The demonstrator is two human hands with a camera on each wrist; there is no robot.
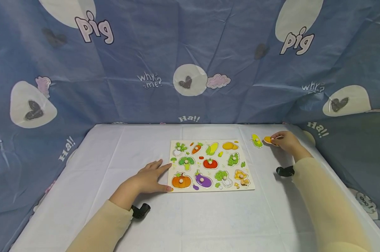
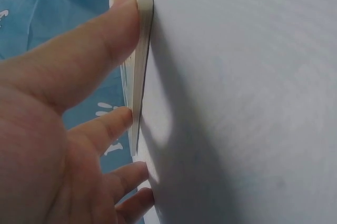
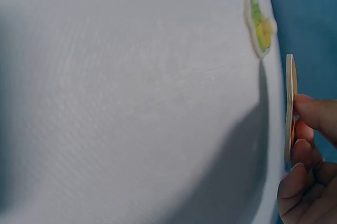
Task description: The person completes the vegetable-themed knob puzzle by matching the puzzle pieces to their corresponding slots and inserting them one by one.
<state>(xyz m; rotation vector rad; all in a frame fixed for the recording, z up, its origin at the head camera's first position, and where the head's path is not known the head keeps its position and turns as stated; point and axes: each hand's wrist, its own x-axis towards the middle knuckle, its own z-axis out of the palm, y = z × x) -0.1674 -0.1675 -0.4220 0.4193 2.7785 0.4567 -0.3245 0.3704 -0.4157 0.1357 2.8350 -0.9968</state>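
Note:
A wooden vegetable puzzle board (image 1: 208,174) lies flat on the table, with knobbed pieces such as the pumpkin, eggplant and tomato in it. The corn and potato pictures at its upper right carry no knobs. My left hand (image 1: 150,178) rests at the board's left edge with spread fingers, its thumb and index finger touching the board. To the right of the board, my right hand (image 1: 285,141) pinches an orange-yellow puzzle piece (image 1: 267,140). In the right wrist view that piece (image 3: 290,111) is seen edge-on, held off the table. Beside it lies the knobbed corn piece (image 1: 256,141).
A white cloth covers the table (image 1: 221,220). Behind it hangs a blue printed curtain (image 1: 130,101), which also runs along both sides. A black wrist camera (image 1: 140,211) sits at the left sleeve, another black camera (image 1: 285,171) at the right.

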